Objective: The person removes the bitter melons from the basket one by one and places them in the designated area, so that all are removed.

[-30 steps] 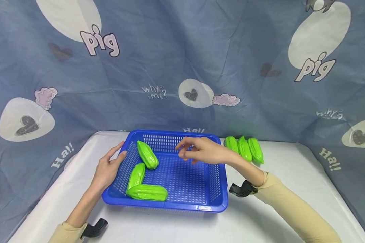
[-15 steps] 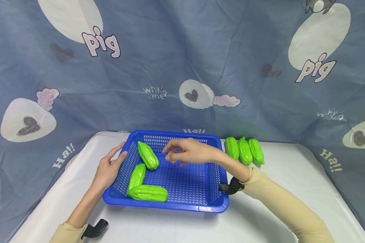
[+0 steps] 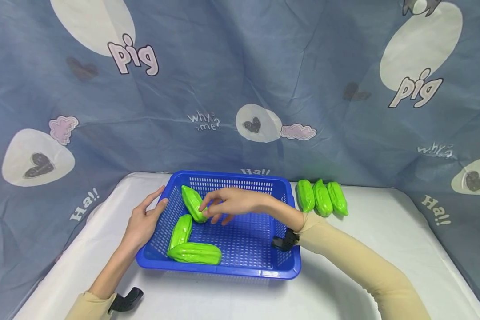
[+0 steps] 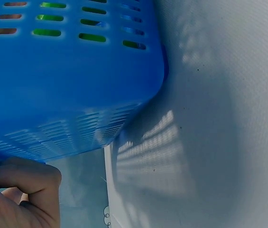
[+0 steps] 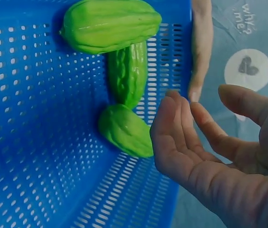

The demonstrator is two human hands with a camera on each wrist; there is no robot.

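Rear gourd now has right hand, fingers parted, at its end; left hand holds basket.

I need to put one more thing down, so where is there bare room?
In the basket, the floor between inner gourds and right wall, partly under the right hand; on the table, right of the outer gourds and in front of the basket. Crowded: the basket's left side, with the inner gourds and left hand.

a creased, cartoon-printed blue-grey backdrop — and before it, a white-draped table
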